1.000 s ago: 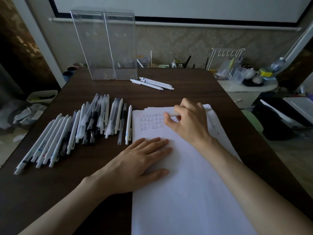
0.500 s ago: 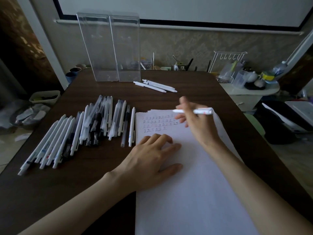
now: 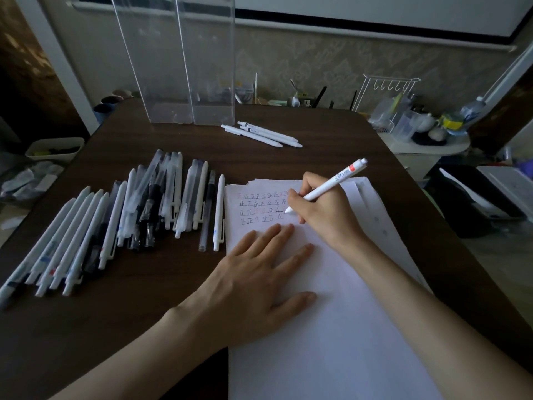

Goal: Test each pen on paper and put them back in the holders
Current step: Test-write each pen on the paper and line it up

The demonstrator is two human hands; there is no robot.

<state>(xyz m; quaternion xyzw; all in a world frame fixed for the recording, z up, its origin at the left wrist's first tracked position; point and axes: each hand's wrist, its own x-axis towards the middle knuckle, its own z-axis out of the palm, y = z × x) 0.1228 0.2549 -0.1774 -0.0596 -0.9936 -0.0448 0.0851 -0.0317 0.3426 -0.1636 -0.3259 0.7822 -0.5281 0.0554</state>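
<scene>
1. White pen: your right hand pinches it between thumb and curled fingers, low on the barrel. The tip is down at the paper. The clicker end tilts up toward the far right.
2. Tip position: it sits at the right end of the written marks, four short rows in the far left corner of the sheet. Whether the tip touches the sheet cannot be told.
3. Your left hand lies palm down with fingers straight and spread. It presses the left part of the paper, just near of the marks.
4. More sheet edges show under the top sheet along its right side.
5. A row of pens, white, clear and dark, lies on the table left of the paper. The rightmost one lies just beside the sheet's left edge.
6. Two clear holders stand upright, side by side and touching, at the far side of the table.
7. Three white pens lie together just right of the holders' base, well apart from your hands.
</scene>
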